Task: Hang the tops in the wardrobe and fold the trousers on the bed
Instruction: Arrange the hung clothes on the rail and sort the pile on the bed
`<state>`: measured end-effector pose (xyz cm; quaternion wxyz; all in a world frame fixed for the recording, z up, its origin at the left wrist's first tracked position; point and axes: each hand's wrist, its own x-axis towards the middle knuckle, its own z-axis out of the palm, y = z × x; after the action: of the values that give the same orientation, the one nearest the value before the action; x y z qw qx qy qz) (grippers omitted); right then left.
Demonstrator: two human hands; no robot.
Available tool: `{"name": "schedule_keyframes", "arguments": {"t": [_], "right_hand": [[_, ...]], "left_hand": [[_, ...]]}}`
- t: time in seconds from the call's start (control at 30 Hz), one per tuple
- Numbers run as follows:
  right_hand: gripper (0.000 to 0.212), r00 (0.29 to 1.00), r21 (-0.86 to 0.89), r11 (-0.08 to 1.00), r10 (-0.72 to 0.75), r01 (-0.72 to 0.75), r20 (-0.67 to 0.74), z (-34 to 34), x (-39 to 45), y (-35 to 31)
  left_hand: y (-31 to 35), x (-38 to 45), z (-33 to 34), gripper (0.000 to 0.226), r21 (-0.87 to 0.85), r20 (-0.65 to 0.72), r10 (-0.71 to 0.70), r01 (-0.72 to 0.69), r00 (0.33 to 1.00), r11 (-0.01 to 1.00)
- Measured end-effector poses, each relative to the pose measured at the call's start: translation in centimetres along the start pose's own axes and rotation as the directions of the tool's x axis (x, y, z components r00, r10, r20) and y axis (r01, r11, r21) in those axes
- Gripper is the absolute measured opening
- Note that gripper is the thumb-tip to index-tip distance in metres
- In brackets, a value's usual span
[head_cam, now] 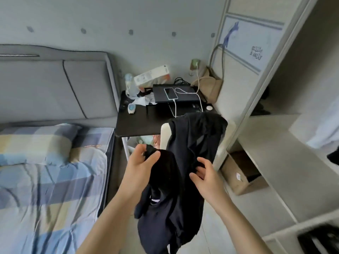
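Beside the bed [45,180], a person holds up a soft black garment [165,198] over the pale floor. The cloth is dark, floppy and full of folds, and it hangs down in a long loose shape. I cannot tell if it is a top or trousers. The left hand [142,162] grips a bunched corner of it, with fingers and thumb curled round the cloth. The right hand [205,173] is on the other side of the garment, fingers bent and pinching its edge. More black cloth [198,132] is draped over the back of a pale chair [166,132], just past the hands and away from the bed. The bed has a smooth sheet with blue, cream and grey checks, a puffy pillow [36,142] and a grey padded headboard [55,85]. Right next to the bed's head end stands a flat black desk [137,121] with straight edges. On it lie a phone [170,93] with a white cable [183,92], a dark flat box under the phone, and a clear bottle [131,87]. Across the narrow floor from the bed is the wardrobe [275,153], pale and boxy, with open shelves and hard straight edges. A brown cardboard box [242,173] sits low in it. The gap between bed and wardrobe is thin, and the arms fill much of it.
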<state>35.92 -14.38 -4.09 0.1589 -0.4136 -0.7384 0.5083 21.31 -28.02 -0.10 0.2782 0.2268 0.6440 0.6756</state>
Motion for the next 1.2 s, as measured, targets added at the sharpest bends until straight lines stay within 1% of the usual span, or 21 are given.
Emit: {"name": "schedule_keyframes", "arguments": {"t": [0.03,0.13,0.2,0.23,0.3,0.37,0.43,0.47,0.57,0.67,0.73,0.8,0.83,0.9,0.97,1.0,1.03,1.1,1.13,1.17,1.2], "right_hand": [[0.048,1.0,0.006,1.0,-0.023,0.023,-0.022,-1.0,-0.2,0.1],[0.019,0.997,-0.016,0.997,-0.076,0.075,-0.027,-3.7,-0.7,-0.3],[0.029,0.994,0.048,0.995,-0.094,0.092,0.053,-5.1,-1.4,-1.1],[0.036,0.991,0.042,0.995,-0.099,0.096,0.086,-5.5,-1.6,-1.4],[0.042,0.986,-0.029,0.989,-0.142,0.145,0.091,-5.9,-1.5,-1.7],[0.035,0.981,-0.094,0.976,-0.195,0.195,0.011,-6.2,-1.0,-2.2],[0.014,0.957,-0.131,0.964,-0.251,0.233,-0.145,-7.2,0.2,-2.8],[0.01,0.94,-0.14,0.958,-0.274,0.249,-0.203,-7.9,0.6,-3.3],[0.025,0.91,-0.054,0.961,-0.273,0.27,-0.311,-10.0,2.0,-4.9],[0.025,0.877,0.079,0.952,-0.238,0.296,-0.418,-11.9,2.9,-7.4],[0.031,0.86,0.132,0.944,-0.211,0.302,-0.465,-13.0,3.8,-9.2],[0.036,0.83,0.117,0.945,-0.205,0.306,-0.52,-13.8,4.7,-10.8],[0.038,0.811,0.09,0.947,-0.211,0.307,-0.546,-14.1,4.9,-11.5],[0.039,0.758,-0.044,0.955,-0.261,0.294,-0.598,-14.9,5.2,-12.5],[0.041,0.707,-0.26,0.927,-0.375,0.271,-0.6,-15.7,5.4,-13.4],[0.041,0.679,-0.391,0.885,-0.45,0.252,-0.58,-15.9,5.4,-13.9],[0.038,0.654,-0.524,0.824,-0.521,0.216,-0.549,-16.1,5.5,-14.4],[0.028,0.638,-0.721,0.681,-0.613,0.129,-0.465,-16.2,5.5,-15.4],[0.026,0.656,-0.776,0.62,-0.633,0.112,-0.411,-16.2,5.4,-15.6],[0.023,0.689,-0.795,0.592,-0.631,0.13,-0.358,-16.4,5.3,-15.7],[0.02,0.727,-0.782,0.603,-0.608,0.159,-0.321,-16.6,5.1,-15.7]], "left_hand": [[0.2,0.7,1.5,0.009,-0.029,0.034,-0.002,0.003,0.999,1.0],[1.1,2.3,5.3,0.012,-0.085,0.081,0.023,-0.017,0.996,0.996],[1.8,3.4,7.5,0.011,-0.127,0.123,0.045,-0.029,0.991,0.992],[2.1,4.0,8.3,0.009,-0.14,0.131,0.056,-0.037,0.99,0.989],[2.7,5.2,9.9,0.006,-0.158,0.151,0.059,-0.035,0.987,0.987],[3.4,6.1,11.3,0.007,-0.187,0.199,0.062,-0.024,0.978,0.982],[4.0,7.2,12.5,0.003,-0.209,0.267,0.075,-0.018,0.961,0.978],[4.3,7.7,12.9,0.003,-0.216,0.295,0.08,-0.015,0.952,0.976],[5.1,10.3,13.9,0.004,-0.258,0.403,0.082,0.027,0.912,0.966],[5.8,12.8,15.0,0.006,-0.251,0.518,0.055,0.091,0.853,0.964],[6.1,14.2,16.2,0.006,-0.217,0.612,0.035,0.126,0.79,0.968],[6.2,15.2,17.4,0.005,-0.181,0.699,0.032,0.133,0.714,0.975],[6.3,15.4,17.8,0.011,-0.175,0.733,0.037,0.136,0.679,0.975],[6.6,15.9,18.4,0.031,-0.178,0.823,0.069,0.141,0.563,0.974],[7.1,15.9,18.9,0.045,-0.18,0.889,0.119,0.098,0.442,0.979],[7.4,15.7,19.2,0.047,-0.172,0.901,0.145,0.03,0.408,0.985],[7.7,15.5,19.6,0.046,-0.158,0.897,0.168,-0.058,0.408,0.986],[8.1,15.2,20.4,0.034,-0.117,0.858,0.193,-0.184,0.476,0.976],[8.3,15.0,20.7,0.027,-0.118,0.842,0.206,-0.201,0.499,0.972],[8.3,14.9,20.9,0.022,-0.127,0.832,0.218,-0.207,0.509,0.97],[8.4,14.9,21.0,0.021,-0.128,0.826,0.222,-0.211,0.519,0.969]]}}
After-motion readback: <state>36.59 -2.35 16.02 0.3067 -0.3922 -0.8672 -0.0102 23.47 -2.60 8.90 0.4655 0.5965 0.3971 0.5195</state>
